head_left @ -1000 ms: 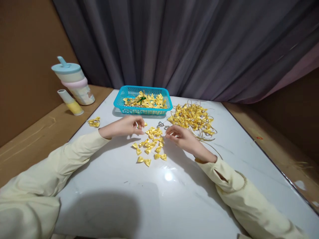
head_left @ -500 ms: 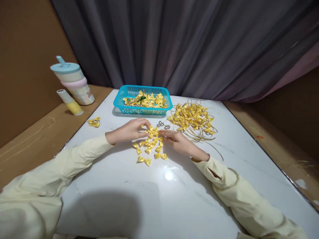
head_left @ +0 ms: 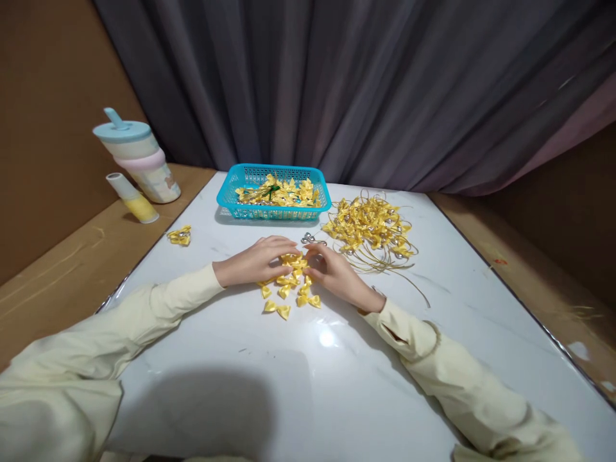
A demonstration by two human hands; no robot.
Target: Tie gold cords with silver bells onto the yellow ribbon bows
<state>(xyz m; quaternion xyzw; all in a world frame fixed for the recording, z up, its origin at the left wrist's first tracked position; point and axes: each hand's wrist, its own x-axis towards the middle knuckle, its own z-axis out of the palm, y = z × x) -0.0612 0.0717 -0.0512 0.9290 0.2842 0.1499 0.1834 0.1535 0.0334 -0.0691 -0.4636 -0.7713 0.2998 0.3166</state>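
left hand [head_left: 257, 262] at 9 o'clock, right hand [head_left: 341, 276] at 3, closed in since second ago on loose yellow bows [head_left: 287, 282] on table [head_left: 366, 385]; finger gaps narrow, can't tell if pinching; handling now at bows, blue basket [head_left: 276, 213] at 12

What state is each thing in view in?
Left hand: open, curved, at the loose bows
Right hand: open, curved, at the same bows
Loose bows: spread on the table
Basket: upright, uncovered, partly filled
Corded pile: heaped, tangled
Silver beads: clustered
Tumbler: upright, lidded
Spool: upright, partly wound
Curtain: hanging in folds
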